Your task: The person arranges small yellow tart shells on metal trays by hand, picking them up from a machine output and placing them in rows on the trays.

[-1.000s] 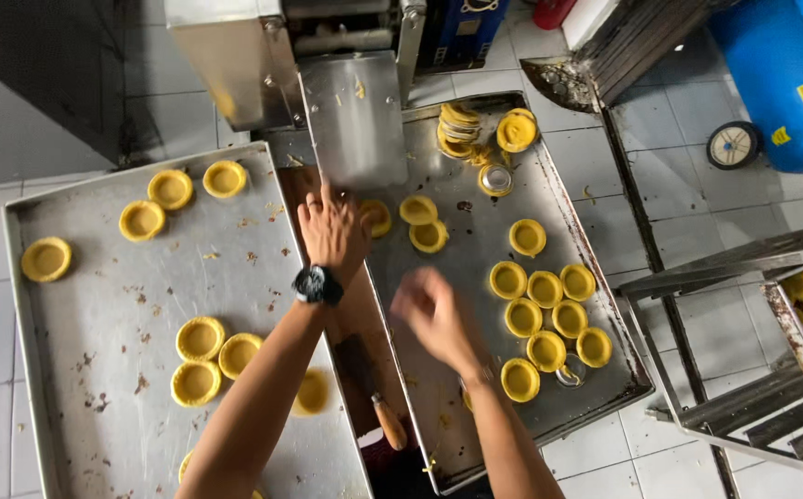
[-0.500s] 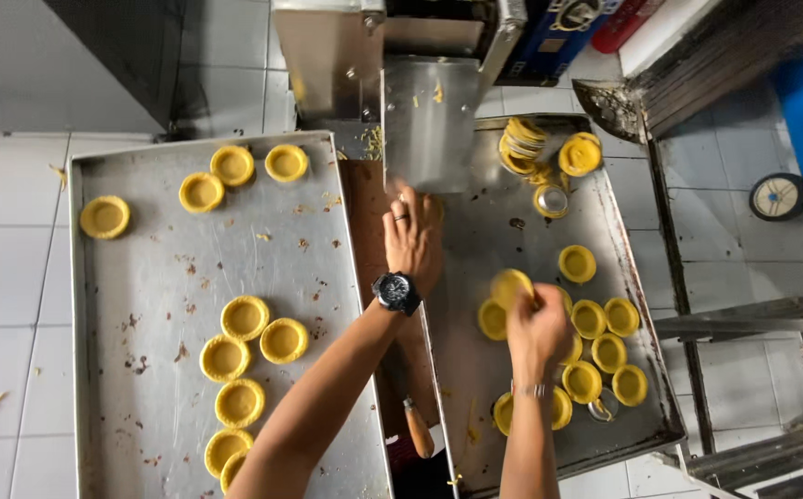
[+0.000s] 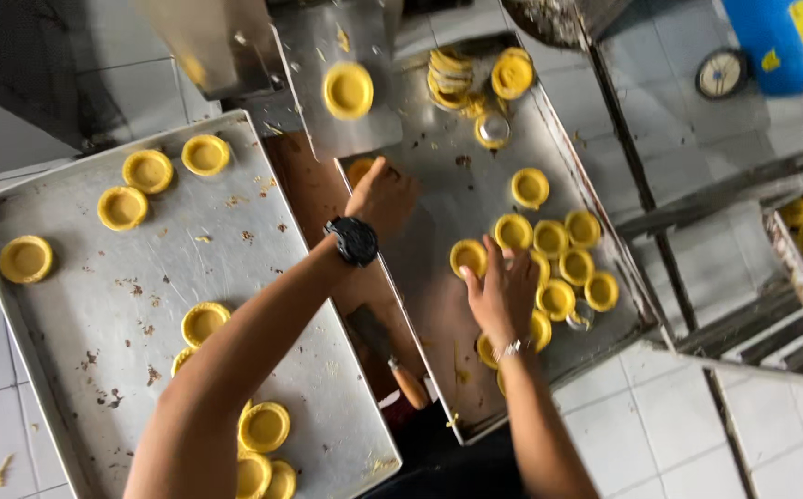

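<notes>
The left hand [image 3: 385, 196] has moved up from the middle of the right tray [image 3: 438, 305] to that tray's far left corner. It now closes loosely over a yellow tart shell [image 3: 359, 170] lying there; the shell is partly hidden under the fingers, so a firm grip cannot be confirmed. The right hand [image 3: 503, 294] has shifted from the tray's middle onto the cluster of tart shells [image 3: 563, 268] near the right edge. Its fingers are spread open and rest on the cluster's left-hand shells; it grips nothing visibly.

Since the earlier view, one more shell [image 3: 347, 90] sits on the metal chute [image 3: 346, 102] beyond the trays. This suggests that shells pass one at a time from the right tray to the chute.

The left tray [image 3: 78, 305] carries shells along its far edge and near its front right corner; its centre is bare metal with crumbs. A wooden-handled scraper [image 3: 390, 356] lies in the gap between the trays. The stack of shells [image 3: 449, 76] occupies the right tray's far edge.
</notes>
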